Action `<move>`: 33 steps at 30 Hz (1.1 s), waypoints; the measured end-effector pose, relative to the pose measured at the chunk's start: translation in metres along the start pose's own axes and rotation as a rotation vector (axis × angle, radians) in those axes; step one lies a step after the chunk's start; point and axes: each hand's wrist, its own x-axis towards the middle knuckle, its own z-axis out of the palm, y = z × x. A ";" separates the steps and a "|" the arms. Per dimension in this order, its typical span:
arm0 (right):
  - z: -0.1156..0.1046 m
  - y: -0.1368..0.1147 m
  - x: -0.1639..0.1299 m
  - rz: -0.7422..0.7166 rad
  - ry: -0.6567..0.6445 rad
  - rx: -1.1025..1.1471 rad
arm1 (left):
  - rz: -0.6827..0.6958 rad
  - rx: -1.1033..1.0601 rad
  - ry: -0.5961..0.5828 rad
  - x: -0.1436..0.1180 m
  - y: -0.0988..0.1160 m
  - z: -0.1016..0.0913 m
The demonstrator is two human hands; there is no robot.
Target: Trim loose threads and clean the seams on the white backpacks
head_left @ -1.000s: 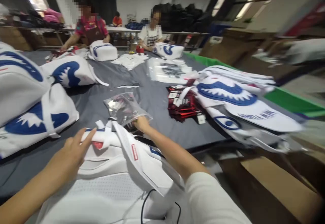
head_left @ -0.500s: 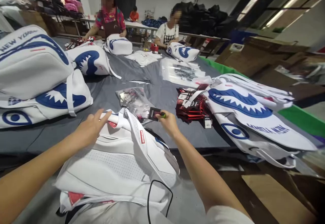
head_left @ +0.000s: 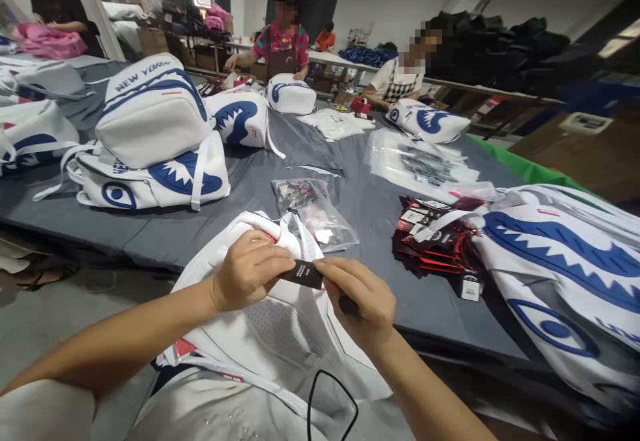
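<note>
Between both hands, above a white backpack [head_left: 285, 324], stretches a small black hang tag [head_left: 303, 274] with pale print. My left hand [head_left: 253, 269] pinches the tag's left end. My right hand [head_left: 361, 297] grips its right end with thumb and finger. A dark rounded end of some object [head_left: 349, 305] also shows in the right palm; its kind is hidden. The backpack leans against the table edge in front of me, straps and dotted back panel upward. Just beyond it lies a clear plastic bag [head_left: 320, 211] with small parts inside.
Red and black tags [head_left: 430, 241] lie piled at the right, beside a white and blue shark-mouth backpack [head_left: 560, 254]. More such backpacks [head_left: 155, 121] are stacked at the left. Clear plastic packets [head_left: 420, 161] lie farther back. Two people [head_left: 285, 47] work across the grey-covered table [head_left: 150, 234].
My left hand has come off the backpack top and now pinches the tag. My right hand has brought the tag nearer, over the backpack. The view has swung left.
</note>
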 end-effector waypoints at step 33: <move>0.033 -0.013 -0.006 0.482 -0.285 0.180 | -0.853 -0.366 -0.037 -0.069 0.018 -0.018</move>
